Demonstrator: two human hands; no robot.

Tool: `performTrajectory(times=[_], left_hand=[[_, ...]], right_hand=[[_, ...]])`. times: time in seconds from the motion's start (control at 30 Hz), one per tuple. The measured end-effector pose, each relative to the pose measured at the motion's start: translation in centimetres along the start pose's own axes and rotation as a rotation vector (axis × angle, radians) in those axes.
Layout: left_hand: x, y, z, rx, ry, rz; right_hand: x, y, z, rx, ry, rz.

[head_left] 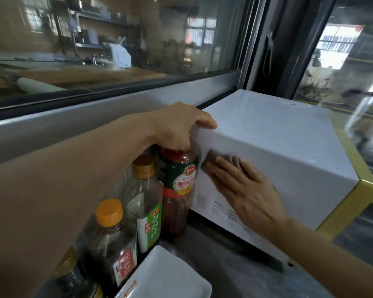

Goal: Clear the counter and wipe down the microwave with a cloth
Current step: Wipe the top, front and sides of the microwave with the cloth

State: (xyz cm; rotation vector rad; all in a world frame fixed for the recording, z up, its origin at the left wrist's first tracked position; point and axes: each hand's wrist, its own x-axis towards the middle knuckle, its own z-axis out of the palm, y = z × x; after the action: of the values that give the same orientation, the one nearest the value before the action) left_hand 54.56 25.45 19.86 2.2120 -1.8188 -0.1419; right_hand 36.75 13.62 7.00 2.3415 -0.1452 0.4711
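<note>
Right hand (243, 190) flat, fingers spread, pressing brown cloth (224, 160) against white boxy metal microwave (278, 143) side; left hand (177, 127) gripping its rear corner.

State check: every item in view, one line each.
left hand: grips the microwave's top rear corner
right hand: flat, pressing the cloth on the side panel
cloth: bunched against the microwave side
microwave: upright on the counter
ketchup bottle: upright, capped
vinegar bottle: upright, capped
orange-capped sauce bottle: upright, capped
white tray: empty where visible
</note>
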Motion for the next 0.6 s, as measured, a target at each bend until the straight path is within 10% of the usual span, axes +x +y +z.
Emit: performTrajectory(times=[0.37,0.6], left_hand=[[0.1,-0.2,0.4,-0.076,0.046,0.016],[0.2,-0.3,0.8,-0.117,0.059,-0.002]], right_hand=[[3.5,0.5,-0.6,-0.028,0.131,0.096],[-1.9,-3.3,2.5,0.048,-0.134,-0.142]])
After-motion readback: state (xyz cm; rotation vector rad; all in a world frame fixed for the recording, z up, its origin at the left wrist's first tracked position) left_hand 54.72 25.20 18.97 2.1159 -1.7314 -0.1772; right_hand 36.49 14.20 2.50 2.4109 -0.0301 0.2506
